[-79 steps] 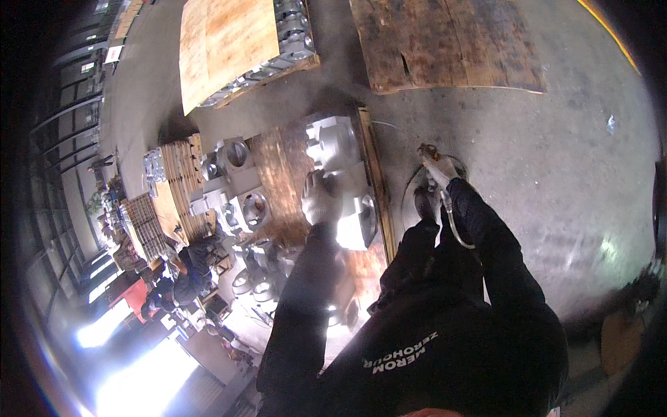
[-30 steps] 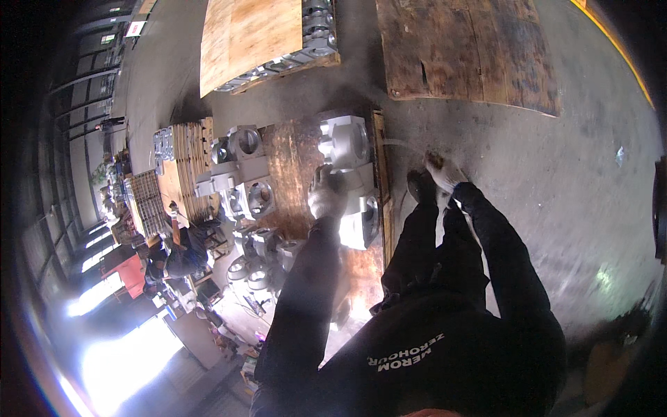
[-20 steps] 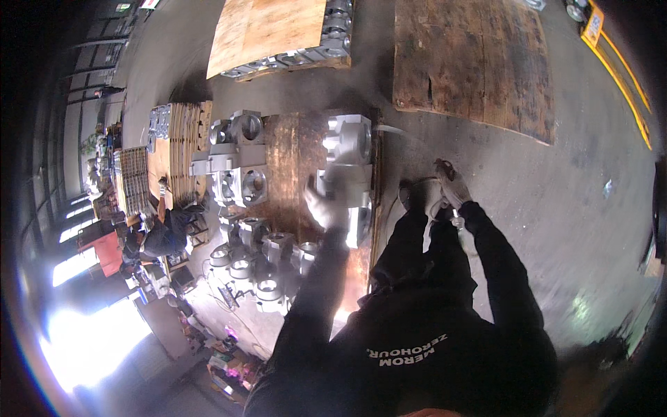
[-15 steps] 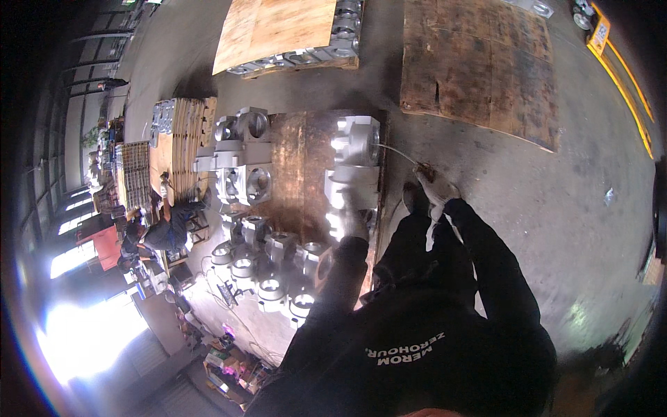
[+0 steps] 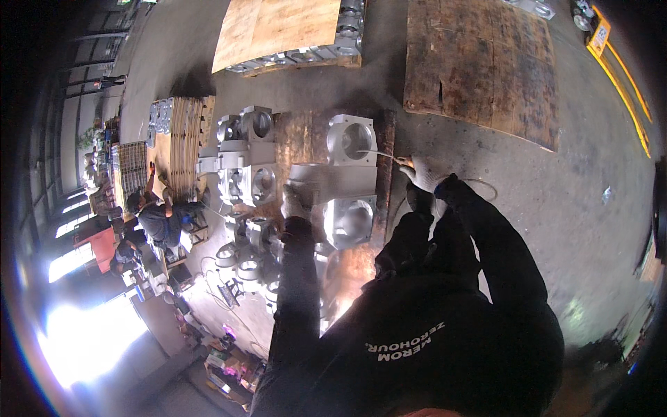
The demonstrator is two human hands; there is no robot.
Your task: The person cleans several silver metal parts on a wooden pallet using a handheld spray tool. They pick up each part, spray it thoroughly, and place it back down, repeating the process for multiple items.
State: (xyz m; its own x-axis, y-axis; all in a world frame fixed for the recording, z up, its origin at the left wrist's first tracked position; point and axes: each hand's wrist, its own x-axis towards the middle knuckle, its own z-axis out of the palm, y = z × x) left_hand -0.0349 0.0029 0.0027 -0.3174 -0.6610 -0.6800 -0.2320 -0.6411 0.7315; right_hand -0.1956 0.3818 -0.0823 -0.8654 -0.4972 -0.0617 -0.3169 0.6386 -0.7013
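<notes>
A large grey metal casting (image 5: 316,182) with a round opening at each end lies on the brown board (image 5: 389,132) in front of me. My left hand (image 5: 295,201), in a pale glove, grips the casting's left side, its fingers partly blurred. Just off the board's right edge, my gloved right hand (image 5: 424,175) is closed around a tool with a long thin pale tube (image 5: 379,153). The tube's tip reaches over the far opening. A thin hose (image 5: 490,186) curves behind the right hand; its join to the tool is hidden.
More castings (image 5: 246,153) stand at the board's left, with smaller ones (image 5: 250,267) nearer me. A plywood-topped stack (image 5: 278,31) and a worn wooden sheet (image 5: 479,69) lie beyond. At left, a person (image 5: 163,219) works beside stacked boards (image 5: 184,139). A yellow frame (image 5: 618,76) stands far right.
The casting has turned so its round openings face up. My left hand has moved left and away along it. My right hand has shifted slightly left, bringing the thin tube over the opening.
</notes>
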